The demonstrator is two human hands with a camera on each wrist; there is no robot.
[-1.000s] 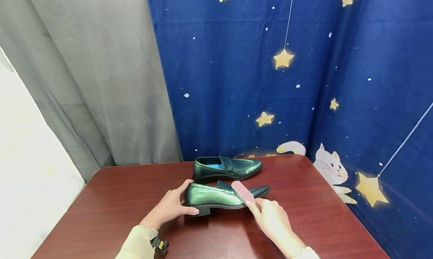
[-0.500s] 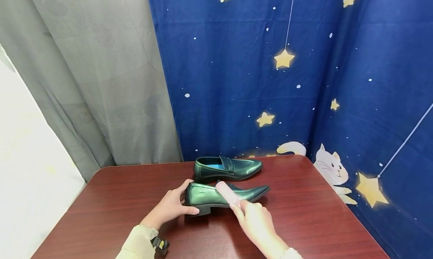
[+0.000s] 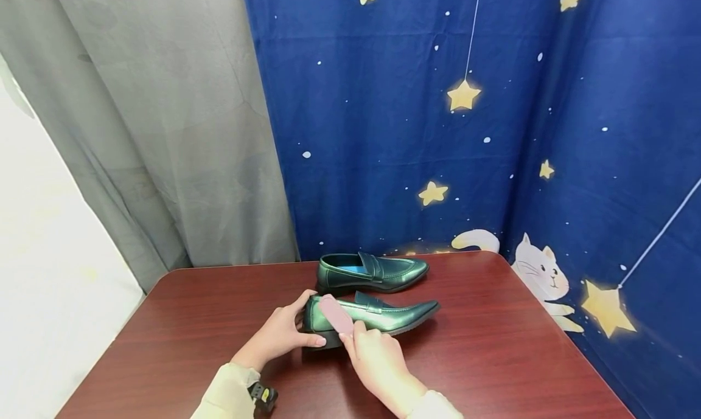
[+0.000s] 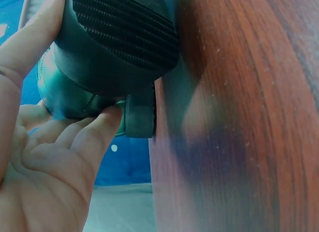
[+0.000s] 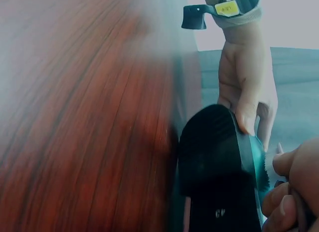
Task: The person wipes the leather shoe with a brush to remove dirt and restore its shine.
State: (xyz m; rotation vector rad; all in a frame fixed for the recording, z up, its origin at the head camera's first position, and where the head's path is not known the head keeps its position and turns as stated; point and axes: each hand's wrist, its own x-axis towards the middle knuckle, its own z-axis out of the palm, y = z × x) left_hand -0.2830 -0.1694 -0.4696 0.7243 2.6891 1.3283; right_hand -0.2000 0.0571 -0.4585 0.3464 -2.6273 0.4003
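A dark green loafer lies tilted near the middle of the table, its toe to the right. My left hand grips its heel, thumb on the near side; the left wrist view shows the ridged heel between thumb and fingers. A pink brush is in my right hand, its head over the shoe's side close to the heel. In the right wrist view the brush's bristles meet the shoe's side. Behind stands the matching loafer, upright, toe also right.
The reddish-brown wooden table ends at a back edge just behind the far shoe. A grey curtain and a blue starry curtain hang beyond it. A black wrist camera sits on the left sleeve.
My right hand has moved the brush leftward along the shoe's side, from near the toe past the middle to the heel. My left hand keeps its grip; the far shoe stays put.
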